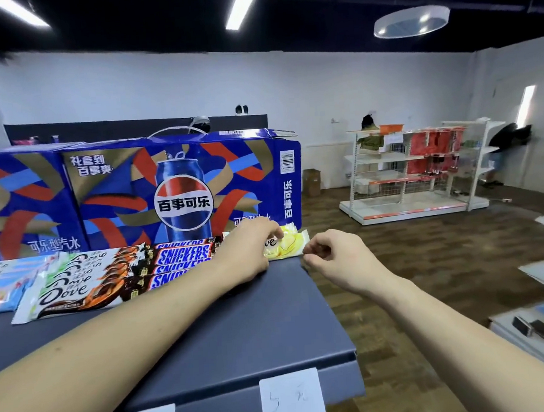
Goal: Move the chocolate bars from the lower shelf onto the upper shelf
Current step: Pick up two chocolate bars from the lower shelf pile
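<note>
- Resting on the dark upper shelf (240,330), the left hand (248,252) lay with fingers curled over a yellow Dove bar (288,245) at the shelf's far right corner, pinching its wrapper;
- the right hand (335,256) hovered just right of that bar, fingers loosely curled, holding nothing;
- Snickers bars (181,260) and more Dove bars (73,284) lay left, before Pepsi boxes (179,189).

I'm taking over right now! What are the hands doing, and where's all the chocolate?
Left hand: fingers curled on the yellow chocolate bar, which lies at the right end of the dark upper shelf.
Right hand: loosely curled beside that bar's right end; I cannot tell if it touches.
Done: the Snickers bars and white Dove bars lie in rows on the shelf, in front of the Pepsi boxes.
Left: the lower shelf is out of view, so check it for more bars.
</note>
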The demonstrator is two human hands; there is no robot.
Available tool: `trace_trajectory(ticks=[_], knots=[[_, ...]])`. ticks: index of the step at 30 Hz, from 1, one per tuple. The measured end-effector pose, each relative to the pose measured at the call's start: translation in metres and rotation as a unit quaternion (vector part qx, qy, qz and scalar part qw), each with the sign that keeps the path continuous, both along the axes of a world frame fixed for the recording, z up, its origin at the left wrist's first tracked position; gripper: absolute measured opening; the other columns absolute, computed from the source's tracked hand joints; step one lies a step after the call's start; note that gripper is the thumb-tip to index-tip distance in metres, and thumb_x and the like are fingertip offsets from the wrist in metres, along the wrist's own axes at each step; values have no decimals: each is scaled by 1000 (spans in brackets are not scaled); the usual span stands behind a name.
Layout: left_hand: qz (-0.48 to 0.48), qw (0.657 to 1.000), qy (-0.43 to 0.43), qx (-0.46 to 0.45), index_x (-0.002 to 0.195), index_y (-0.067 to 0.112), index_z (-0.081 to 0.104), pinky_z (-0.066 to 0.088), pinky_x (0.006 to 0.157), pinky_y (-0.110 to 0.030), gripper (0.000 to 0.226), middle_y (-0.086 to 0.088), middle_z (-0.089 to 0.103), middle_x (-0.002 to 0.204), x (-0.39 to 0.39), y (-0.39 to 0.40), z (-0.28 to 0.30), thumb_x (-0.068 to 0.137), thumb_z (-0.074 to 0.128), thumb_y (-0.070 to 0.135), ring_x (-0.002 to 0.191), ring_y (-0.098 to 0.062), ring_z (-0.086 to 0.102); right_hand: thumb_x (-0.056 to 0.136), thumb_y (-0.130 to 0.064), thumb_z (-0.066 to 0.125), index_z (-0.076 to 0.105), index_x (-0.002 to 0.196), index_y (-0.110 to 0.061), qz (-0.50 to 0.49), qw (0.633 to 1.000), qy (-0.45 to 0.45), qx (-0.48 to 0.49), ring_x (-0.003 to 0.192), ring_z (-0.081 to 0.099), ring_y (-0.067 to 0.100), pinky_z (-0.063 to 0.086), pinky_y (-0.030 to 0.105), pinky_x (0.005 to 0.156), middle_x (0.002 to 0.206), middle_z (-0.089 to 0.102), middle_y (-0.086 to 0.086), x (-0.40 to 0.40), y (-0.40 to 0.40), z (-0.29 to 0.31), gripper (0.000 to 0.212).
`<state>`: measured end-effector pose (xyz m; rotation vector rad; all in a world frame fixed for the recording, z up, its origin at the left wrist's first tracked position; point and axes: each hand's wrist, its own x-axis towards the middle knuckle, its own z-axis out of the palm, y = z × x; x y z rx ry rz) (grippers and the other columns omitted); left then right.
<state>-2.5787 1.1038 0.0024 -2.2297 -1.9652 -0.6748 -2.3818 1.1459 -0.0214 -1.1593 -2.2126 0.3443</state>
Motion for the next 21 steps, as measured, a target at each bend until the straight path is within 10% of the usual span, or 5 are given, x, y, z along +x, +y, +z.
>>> trace_trajectory(ticks=[6, 21], knots=[[68, 994, 85, -9, 120, 24, 54, 36, 70, -31, 48, 0, 55, 116, 2, 6, 2, 79, 53, -1, 109, -23, 50, 86, -32, 63, 71, 96, -29, 15, 1000, 6, 16, 86, 58, 3, 52, 32, 81, 89, 62, -15, -13, 7, 0, 13], [79, 975, 210, -4, 125, 22, 52, 39, 96, -38, 43, -3, 53, 123, 5, -90, 4, 87, 53, 43, 117, -25, 45, 92, -41, 57, 60, 125, -28, 29, 997, -49, 54, 120, 48, 16, 42, 34, 100, 126, 56, -7, -27, -71, -1, 36]])
